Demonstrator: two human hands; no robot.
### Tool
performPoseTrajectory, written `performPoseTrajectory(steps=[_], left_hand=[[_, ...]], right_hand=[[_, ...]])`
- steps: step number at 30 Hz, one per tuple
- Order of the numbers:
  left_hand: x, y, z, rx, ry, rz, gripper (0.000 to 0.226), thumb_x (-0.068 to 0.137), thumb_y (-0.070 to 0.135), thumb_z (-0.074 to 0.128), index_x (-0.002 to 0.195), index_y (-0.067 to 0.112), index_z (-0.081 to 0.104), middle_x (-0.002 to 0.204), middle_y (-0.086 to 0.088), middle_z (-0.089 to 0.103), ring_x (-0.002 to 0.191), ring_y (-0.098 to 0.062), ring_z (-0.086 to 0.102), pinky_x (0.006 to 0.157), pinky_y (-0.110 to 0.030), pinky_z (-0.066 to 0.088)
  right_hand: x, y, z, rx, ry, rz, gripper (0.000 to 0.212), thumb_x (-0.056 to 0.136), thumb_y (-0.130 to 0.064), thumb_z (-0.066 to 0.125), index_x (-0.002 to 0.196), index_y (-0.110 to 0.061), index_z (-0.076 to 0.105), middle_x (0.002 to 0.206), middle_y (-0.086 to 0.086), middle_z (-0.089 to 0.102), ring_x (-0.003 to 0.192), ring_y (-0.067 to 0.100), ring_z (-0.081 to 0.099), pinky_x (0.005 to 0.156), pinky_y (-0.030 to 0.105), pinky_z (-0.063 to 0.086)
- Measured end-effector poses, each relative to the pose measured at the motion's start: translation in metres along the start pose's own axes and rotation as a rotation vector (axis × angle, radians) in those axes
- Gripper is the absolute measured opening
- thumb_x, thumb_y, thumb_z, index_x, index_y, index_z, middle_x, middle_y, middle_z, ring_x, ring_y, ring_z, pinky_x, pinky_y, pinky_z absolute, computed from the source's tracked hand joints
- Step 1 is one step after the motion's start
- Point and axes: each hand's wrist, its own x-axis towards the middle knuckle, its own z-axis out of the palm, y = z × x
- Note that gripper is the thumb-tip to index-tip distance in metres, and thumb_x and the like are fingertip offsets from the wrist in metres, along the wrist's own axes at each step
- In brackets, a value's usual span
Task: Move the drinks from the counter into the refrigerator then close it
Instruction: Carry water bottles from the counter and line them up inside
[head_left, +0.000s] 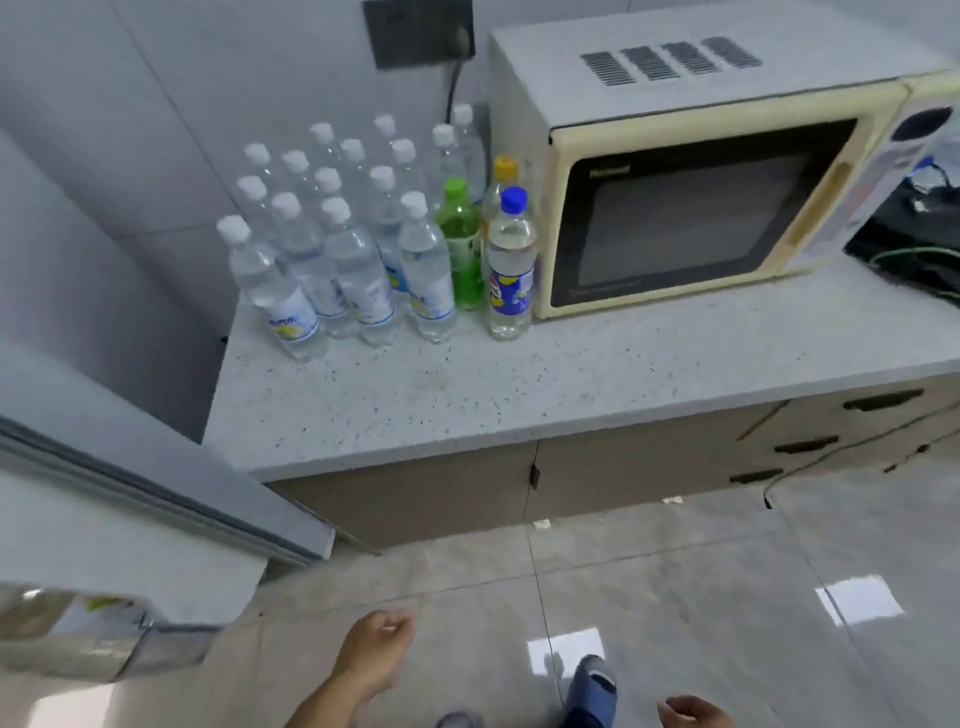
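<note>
Clear bottles (332, 244) untouched on counter (467, 395) (both hands low, loosely curled, holding nothing), reach for first one next.

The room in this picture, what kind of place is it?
Probably a small kitchen or pantry: a microwave stands on a speckled counter, with a refrigerator beside it.

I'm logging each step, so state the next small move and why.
Probably reach the left hand up to the blue-capped bottle at the front of the group. Both hands hang low with fingers loosely curled, holding nothing; the right hand is barely in frame. The bottles all stand on the counter, and the fridge door already looks open.
</note>
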Motion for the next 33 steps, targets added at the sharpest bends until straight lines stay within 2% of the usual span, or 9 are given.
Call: performPoseTrajectory(steps=[3,4,6,11,16,19,23,25,33], left_hand=[[-0.007,0.011,0.006,-0.204,0.1,-0.063,0.015,0.089,0.024,0.068,0.097,0.012,0.072,0.084,-0.012,0.073,0.061,-0.025,0.064,0.056,-0.03,0.049],[-0.01,0.018,0.008,-0.273,0.122,-0.079,0.015,0.089,0.021,0.069,0.097,0.009,0.072,0.079,-0.011,0.072,0.056,-0.024,0.06,0.053,-0.028,0.045],[-0.016,0.035,0.013,-0.377,0.149,-0.086,0.015,0.09,0.021,0.068,0.099,0.01,0.071,0.082,-0.01,0.071,0.061,-0.022,0.06,0.052,-0.027,0.044],[-0.027,0.113,0.002,-0.525,0.22,0.133,0.02,0.09,0.026,0.072,0.108,0.021,0.068,0.095,-0.004,0.073,0.081,-0.019,0.069,0.064,-0.028,0.056],[-0.022,0.234,-0.055,-0.612,0.369,0.429,0.031,0.086,0.03,0.074,0.112,0.039,0.058,0.108,0.007,0.068,0.091,-0.013,0.069,0.077,-0.035,0.061],[-0.011,0.294,-0.092,-0.602,0.504,0.51,0.054,0.083,0.037,0.074,0.132,0.037,0.05,0.12,0.015,0.06,0.097,-0.002,0.063,0.07,-0.024,0.054],[0.01,0.34,-0.123,-0.465,0.631,0.581,0.069,0.085,0.041,0.071,0.145,0.034,0.037,0.14,0.009,0.048,0.119,-0.009,0.051,0.093,-0.03,0.045],[0.019,0.354,-0.132,-0.394,0.715,0.636,0.067,0.087,0.042,0.068,0.145,0.033,0.036,0.144,0.007,0.047,0.125,-0.01,0.049,0.095,-0.029,0.041],[0.045,0.383,-0.145,-0.236,0.737,0.686,0.047,0.088,0.041,0.067,0.129,0.021,0.054,0.13,0.004,0.058,0.122,-0.017,0.052,0.089,-0.027,0.037]], right_hand=[[0.036,-0.066,-0.018,-0.039,-0.025,-0.164,0.007,0.077,0.005,0.077,0.075,0.001,0.072,0.084,0.025,0.072,0.082,0.027,0.062,0.063,0.01,0.043],[0.043,-0.091,-0.021,-0.036,-0.051,-0.219,0.005,0.08,0.001,0.076,0.084,0.002,0.073,0.084,0.023,0.072,0.08,0.025,0.061,0.068,0.021,0.047],[0.049,-0.142,-0.026,-0.07,-0.109,-0.329,0.011,0.086,-0.008,0.072,0.096,-0.007,0.073,0.085,0.011,0.07,0.08,0.024,0.061,0.074,0.031,0.046],[0.021,-0.275,-0.02,-0.116,-0.251,-0.705,0.018,0.092,-0.029,0.066,0.11,-0.026,0.067,0.094,-0.013,0.07,0.088,0.002,0.064,0.072,0.016,0.045],[-0.02,-0.397,0.01,-0.034,-0.307,-1.011,0.035,0.089,-0.028,0.07,0.123,-0.029,0.06,0.111,-0.015,0.064,0.096,0.0,0.062,0.073,0.007,0.044],[-0.035,-0.452,0.025,0.02,-0.253,-1.103,0.054,0.088,-0.033,0.072,0.137,-0.027,0.05,0.127,-0.014,0.055,0.107,0.006,0.058,0.086,0.021,0.05],[-0.036,-0.509,0.037,0.081,-0.169,-1.178,0.064,0.086,-0.03,0.073,0.142,-0.02,0.043,0.139,-0.004,0.054,0.126,0.015,0.052,0.107,0.033,0.043],[-0.033,-0.528,0.044,0.086,-0.128,-1.157,0.07,0.086,-0.031,0.073,0.146,-0.017,0.039,0.145,0.0,0.05,0.132,0.018,0.048,0.111,0.035,0.04],[-0.028,-0.568,0.073,0.128,-0.148,-1.132,0.069,0.073,-0.033,0.084,0.133,-0.023,0.05,0.129,-0.002,0.06,0.12,0.017,0.055,0.103,0.04,0.046]])
